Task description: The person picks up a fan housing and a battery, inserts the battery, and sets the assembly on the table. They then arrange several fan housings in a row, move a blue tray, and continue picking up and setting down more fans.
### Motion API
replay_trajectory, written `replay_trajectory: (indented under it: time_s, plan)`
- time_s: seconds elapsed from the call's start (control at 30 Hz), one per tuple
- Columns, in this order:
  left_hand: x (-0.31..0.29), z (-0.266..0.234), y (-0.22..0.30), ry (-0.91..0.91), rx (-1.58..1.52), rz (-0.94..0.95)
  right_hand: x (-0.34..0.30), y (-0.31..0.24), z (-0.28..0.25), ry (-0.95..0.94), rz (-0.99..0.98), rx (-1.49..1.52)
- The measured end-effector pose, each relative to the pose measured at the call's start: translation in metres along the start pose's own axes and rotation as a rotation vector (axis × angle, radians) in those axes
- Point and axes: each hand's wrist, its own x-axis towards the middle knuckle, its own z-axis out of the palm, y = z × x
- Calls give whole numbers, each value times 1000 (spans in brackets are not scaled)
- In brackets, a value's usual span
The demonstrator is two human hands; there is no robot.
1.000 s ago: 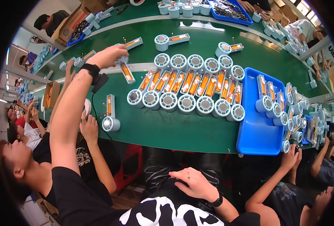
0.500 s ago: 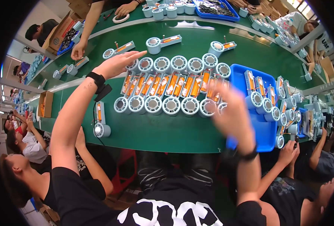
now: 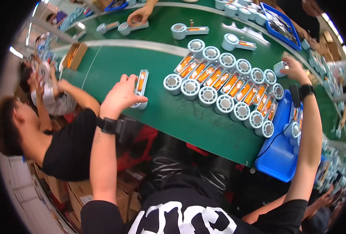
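Note:
My left hand (image 3: 120, 93), fingers apart, is at a lone light-blue handheld-fan housing (image 3: 143, 82), its thumb over the round head. That housing has an orange part in its open handle. Out to the far right, my right hand (image 3: 296, 71) is closed on another light-blue fan housing (image 3: 281, 69), whose round head shows between the fingers; its handle is mostly hidden. Between my hands lie two facing rows of similar fan housings (image 3: 224, 103), handles interleaved, with round grilles up and orange parts and wires exposed.
A blue tray (image 3: 272, 162) with several housings stands at the right table edge, partly behind my right forearm. Across the green table (image 3: 180, 117), a co-worker's hand (image 3: 139, 16) touches a housing. Single housings (image 3: 230, 42) lie beyond the rows. A cardboard box (image 3: 75, 55) stands far left.
The view has turned. My left hand has gone from the rows' left end down to the lone housing. My right hand has moved from the rows' right end to a housing farther out.

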Motion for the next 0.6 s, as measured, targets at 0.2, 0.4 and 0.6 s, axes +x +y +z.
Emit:
replay_trajectory:
  time_s: [0.2, 0.4, 0.6]
  plan:
    - [-22, 78, -26, 450, -396, -67, -71, -145, -26, 347, -483, 70]
    - [29, 70, -23, 468, -565, 87, -166, -245, -17, 256, -621, 185]
    - [87, 95, -8, 353, -1012, 252, -192, -270, -8, 122, -601, 169]
